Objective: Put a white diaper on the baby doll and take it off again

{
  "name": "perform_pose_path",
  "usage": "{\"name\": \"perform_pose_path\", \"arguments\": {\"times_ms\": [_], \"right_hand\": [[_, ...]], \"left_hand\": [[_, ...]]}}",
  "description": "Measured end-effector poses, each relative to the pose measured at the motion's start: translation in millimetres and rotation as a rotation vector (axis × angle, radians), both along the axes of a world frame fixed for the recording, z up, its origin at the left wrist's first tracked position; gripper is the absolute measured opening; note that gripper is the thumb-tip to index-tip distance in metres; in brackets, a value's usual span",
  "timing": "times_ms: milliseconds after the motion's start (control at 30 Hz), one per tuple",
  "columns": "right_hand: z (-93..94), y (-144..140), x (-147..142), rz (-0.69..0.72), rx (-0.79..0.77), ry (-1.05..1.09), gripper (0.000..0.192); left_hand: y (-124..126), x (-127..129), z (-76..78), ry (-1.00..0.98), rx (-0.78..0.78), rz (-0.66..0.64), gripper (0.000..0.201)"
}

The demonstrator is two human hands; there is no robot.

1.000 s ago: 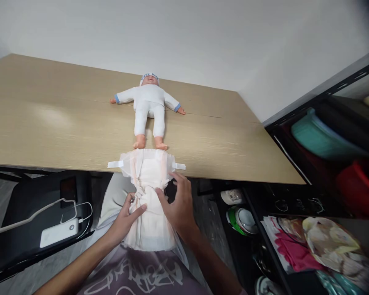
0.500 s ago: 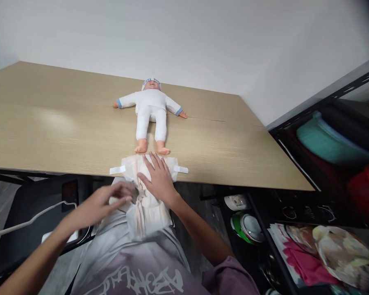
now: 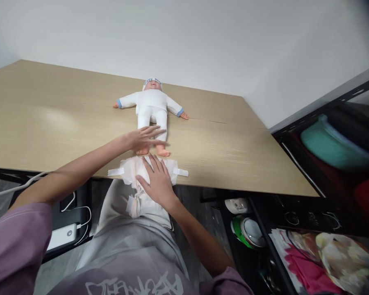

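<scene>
A baby doll [image 3: 151,105] in a white suit lies on its back on the wooden table [image 3: 49,119], feet toward me. An opened white diaper [image 3: 132,169] hangs over the table's near edge, its tabs spread left and right, the rest drooping onto my lap. My right hand [image 3: 157,179] lies flat on the diaper at the edge, fingers apart. My left hand [image 3: 144,137] reaches over the table with fingers stretched out, at the doll's lower legs, just above its feet; it grips nothing.
A white power bank [image 3: 61,237] with cables lies on a black chair at the lower left. A black shelf [image 3: 326,135] on the right holds a teal container, red items and printed papers. A green and white appliance [image 3: 246,229] sits on the floor below.
My left hand left the hanging diaper and reached forward to the doll's legs. My right hand moved from the diaper's lower part up to the table edge and stayed pressed there.
</scene>
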State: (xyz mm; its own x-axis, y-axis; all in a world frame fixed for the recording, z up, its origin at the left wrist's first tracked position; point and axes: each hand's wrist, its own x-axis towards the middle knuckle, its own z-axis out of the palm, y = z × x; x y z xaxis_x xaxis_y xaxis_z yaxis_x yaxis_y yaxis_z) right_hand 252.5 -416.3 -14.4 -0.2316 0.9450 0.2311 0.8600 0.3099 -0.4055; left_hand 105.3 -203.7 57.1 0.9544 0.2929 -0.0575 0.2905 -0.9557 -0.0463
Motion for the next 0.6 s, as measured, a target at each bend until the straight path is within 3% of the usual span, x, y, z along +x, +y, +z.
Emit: {"name": "perform_pose_path", "arguments": {"times_ms": [67, 233, 300, 467, 600], "right_hand": [[-0.1, -0.3, -0.1, -0.001, 0.000, 0.005, 0.074], [2.3, 0.5, 0.7, 0.008, -0.017, 0.012, 0.075], [4.4, 3.6, 2.0, 0.020, -0.046, 0.009, 0.078], [10.4, 26.9, 5.5, 0.069, -0.126, -0.011, 0.082], [11.4, 62.1, 5.3, 0.114, -0.153, -0.020, 0.083]], "left_hand": [[4.4, 6.1, -2.8, -0.022, 0.002, -0.063, 0.103], [10.5, 15.9, -0.7, -0.201, -0.030, -0.172, 0.038], [14.7, 21.1, 7.2, -0.237, -0.079, -0.182, 0.030], [33.9, 30.8, 53.4, -0.370, -0.337, -0.249, 0.039], [48.5, 28.4, 98.6, -0.504, -0.481, -0.180, 0.037]]}}
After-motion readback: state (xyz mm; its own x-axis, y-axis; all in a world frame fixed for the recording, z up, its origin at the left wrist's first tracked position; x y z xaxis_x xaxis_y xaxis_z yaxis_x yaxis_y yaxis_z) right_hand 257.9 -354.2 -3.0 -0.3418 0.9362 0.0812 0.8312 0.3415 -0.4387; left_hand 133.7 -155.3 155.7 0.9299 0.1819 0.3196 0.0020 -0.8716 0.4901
